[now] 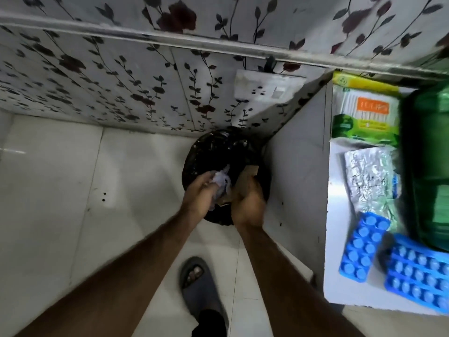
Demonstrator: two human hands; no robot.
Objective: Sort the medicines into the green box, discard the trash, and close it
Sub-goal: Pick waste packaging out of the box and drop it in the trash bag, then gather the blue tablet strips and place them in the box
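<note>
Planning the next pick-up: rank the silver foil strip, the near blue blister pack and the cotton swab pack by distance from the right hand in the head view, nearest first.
From the right hand, over the black bin:
1. Near blue blister pack, on the table's front edge to the right.
2. Silver foil strip, farther right; close to the first, though.
3. Cotton swab pack, at the table's back by the wall.

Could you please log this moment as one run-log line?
phase: discarding trash | left hand: crumpled wrapper | right hand: cardboard piece | over: black bin
</note>
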